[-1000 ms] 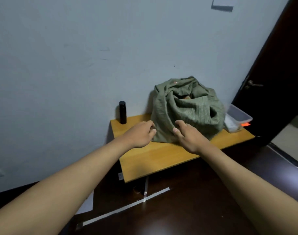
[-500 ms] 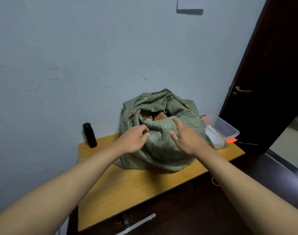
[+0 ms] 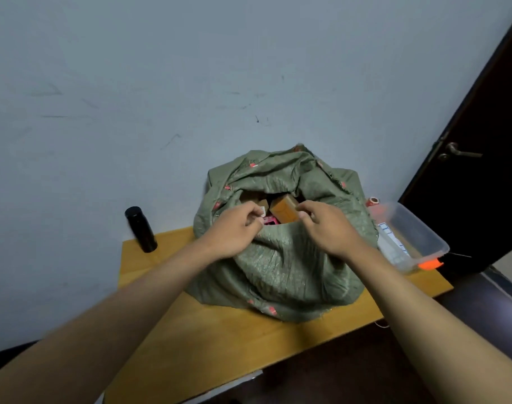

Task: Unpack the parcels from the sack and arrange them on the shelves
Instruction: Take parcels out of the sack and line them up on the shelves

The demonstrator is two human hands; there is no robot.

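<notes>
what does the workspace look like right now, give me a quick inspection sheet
surface: wooden table against the wall, bare at the front.
job's things: green sack on the table, mouth open; brown parcel and something pink show inside. Shelves not in view.
clutter: black bottle upright on the left; clear plastic tub on the right.
hands: left hand and right hand at the sack's front rim, fingers curled on the fabric.
cables: nothing seen.
surroundings: pale wall, dark door on the right.

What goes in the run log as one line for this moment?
stage: opening green woven sack | left hand, right hand: gripping sack rim | brown cardboard parcels: inside | wooden table: under sack
</notes>
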